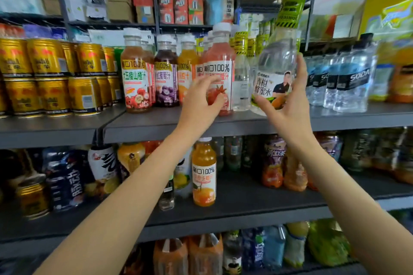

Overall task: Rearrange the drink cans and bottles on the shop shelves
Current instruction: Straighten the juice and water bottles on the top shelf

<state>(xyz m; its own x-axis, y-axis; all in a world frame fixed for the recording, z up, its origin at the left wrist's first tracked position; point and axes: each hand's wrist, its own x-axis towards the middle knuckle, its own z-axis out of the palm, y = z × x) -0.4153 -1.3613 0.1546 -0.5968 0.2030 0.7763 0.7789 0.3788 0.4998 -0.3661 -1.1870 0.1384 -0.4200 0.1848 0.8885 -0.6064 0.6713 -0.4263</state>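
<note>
Your right hand [288, 105] grips a clear bottle [277, 58] with a yellow-green hazard-striped neck sleeve, fingers curled round its lower body, thumb at the front by the label. The bottle leans with its top toward one o'clock, lifted off the upper shelf [223, 127]; its label reads 青柑蜂蜜水 beside a printed figure. At nine o'clock from it your left hand [201, 98] has relaxed, spread fingers in front of a pink juice bottle [220, 69] marked "100%"; whether they touch it, you cannot tell. Further toward nine o'clock stand three more juice bottles [165, 73] of the same "100%" line, red, purple and orange, then stacked gold cans [51, 78]. At three o'clock from the held bottle are water bottles [348, 82] with black "SODA" labels. On the lower shelf, at six o'clock, stands an orange juice bottle [204, 172], also marked "100%".
</note>
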